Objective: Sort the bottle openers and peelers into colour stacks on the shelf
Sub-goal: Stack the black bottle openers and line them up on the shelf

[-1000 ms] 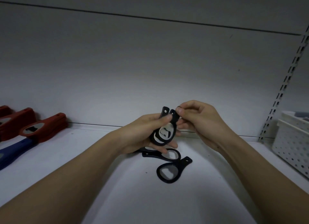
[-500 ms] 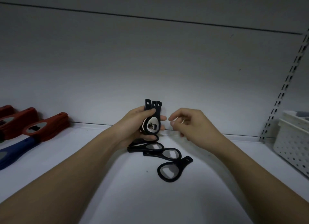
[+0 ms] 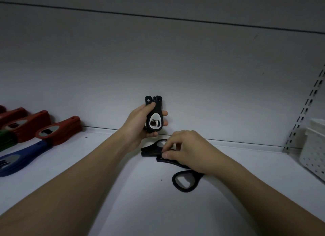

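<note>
1. A small stack of black bottle openers (image 3: 154,118) is held upright above the white shelf (image 3: 133,191) by the left hand (image 3: 140,125); the handle ends point up and the oval metal opening faces the camera.
2. The left hand's fingers are wrapped around the stack, with the thumb (image 3: 149,106) pressed across the handles and the fingertips seen at the far edge.
3. The right hand (image 3: 186,150) is lowered, palm down, onto the loose black openers (image 3: 153,150) lying on the shelf just below the held stack.
4. The right thumb and fingertips are pinched at the edge of one flat black opener (image 3: 168,159); whether it is lifted off the shelf cannot be told.
5. Another black opener (image 3: 185,182) is seen lying flat nearer the camera, its handle hidden under the right wrist.
6. At the left, rows of red openers (image 3: 58,130) are leaned against each other near the back wall (image 3: 158,63).
7. A blue opener (image 3: 19,159) is laid in front of the red ones, and a green piece (image 3: 6,139) is partly seen at the frame's edge.
8. A white perforated basket (image 3: 314,147) is set at the far right of the shelf, beside a slotted metal upright (image 3: 306,110).
</note>
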